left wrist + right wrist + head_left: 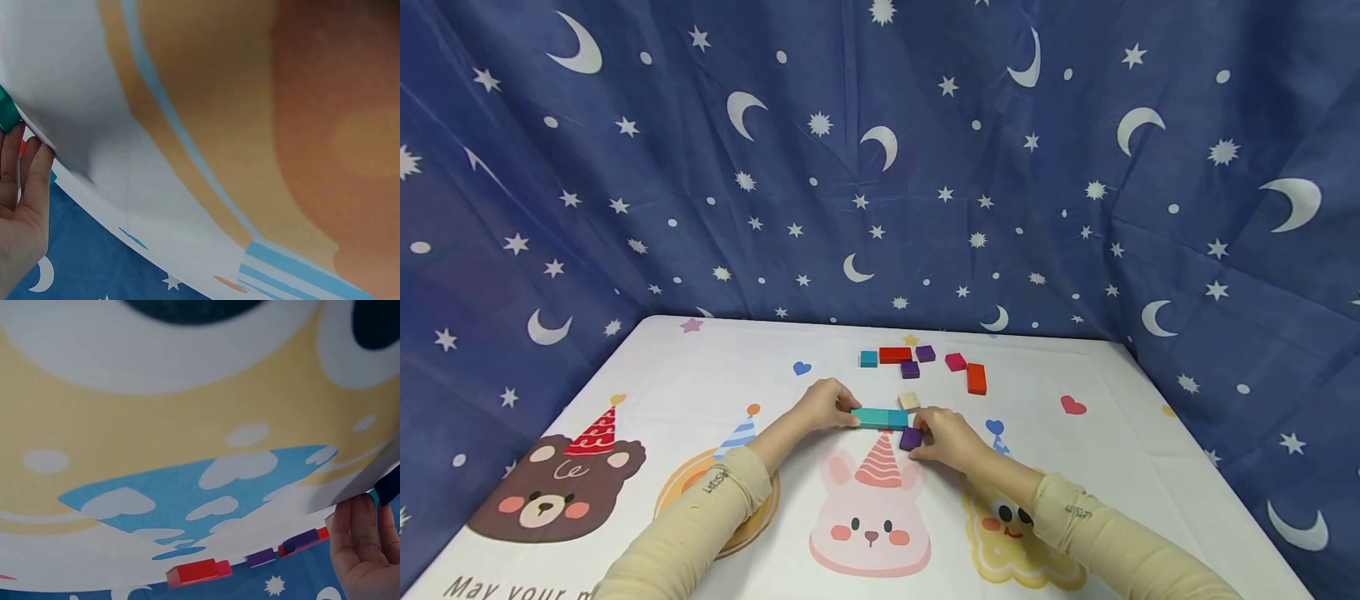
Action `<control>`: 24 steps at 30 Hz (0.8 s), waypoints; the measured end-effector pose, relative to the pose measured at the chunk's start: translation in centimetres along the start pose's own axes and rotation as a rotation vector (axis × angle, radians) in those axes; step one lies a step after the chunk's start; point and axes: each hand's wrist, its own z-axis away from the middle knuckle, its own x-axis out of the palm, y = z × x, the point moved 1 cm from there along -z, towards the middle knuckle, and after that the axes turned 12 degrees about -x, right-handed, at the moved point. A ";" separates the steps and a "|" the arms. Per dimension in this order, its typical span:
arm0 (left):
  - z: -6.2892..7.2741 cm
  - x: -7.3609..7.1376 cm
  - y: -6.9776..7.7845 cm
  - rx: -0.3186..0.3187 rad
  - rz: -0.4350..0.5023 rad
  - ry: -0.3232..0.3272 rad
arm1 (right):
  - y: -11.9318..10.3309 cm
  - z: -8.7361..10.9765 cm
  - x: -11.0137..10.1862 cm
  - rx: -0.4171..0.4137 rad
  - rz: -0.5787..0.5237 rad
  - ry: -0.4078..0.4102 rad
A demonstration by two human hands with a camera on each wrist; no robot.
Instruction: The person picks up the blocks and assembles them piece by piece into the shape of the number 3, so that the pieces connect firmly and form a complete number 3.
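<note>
A long teal block (872, 418) and a blue block (898, 420) lie end to end in a row near the middle of the table. My left hand (826, 406) pinches the teal block's left end between thumb and fingers. At the other end of the row, a dark purple block (912, 438) sits just below the blue one, and my right hand (947, 437) pinches it with the thumb at its near side. In the right wrist view its dark side (389, 485) shows by the fingertips. Close behind the blue block lies a pale wooden block (909, 402).
Farther back lie a small teal block (868, 359), a red block (895, 356), two purple blocks (910, 369), a pink block (956, 362) and another red block (976, 379). A white printed cloth (737, 358) covers the table; a blue starry curtain (880, 208) hangs behind.
</note>
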 end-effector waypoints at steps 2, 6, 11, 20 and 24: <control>0.0 0.0 0.0 -0.002 -0.001 0.002 | 0.0 0.0 0.0 0.004 0.002 -0.004; 0.0 0.1 -0.1 -0.006 0.004 0.002 | 0.0 -0.1 -0.2 0.007 -0.016 -0.026; -0.1 0.1 -0.2 -0.006 0.014 0.001 | 0.6 -0.3 -1.1 -0.004 -0.086 -0.080; -0.3 0.1 -0.3 -0.015 0.002 0.006 | 2.7 -1.0 -2.6 -0.114 -0.320 -0.153; -0.4 0.3 -0.4 -0.016 0.007 -0.003 | 3.4 -1.8 -2.6 0.008 -0.431 -0.030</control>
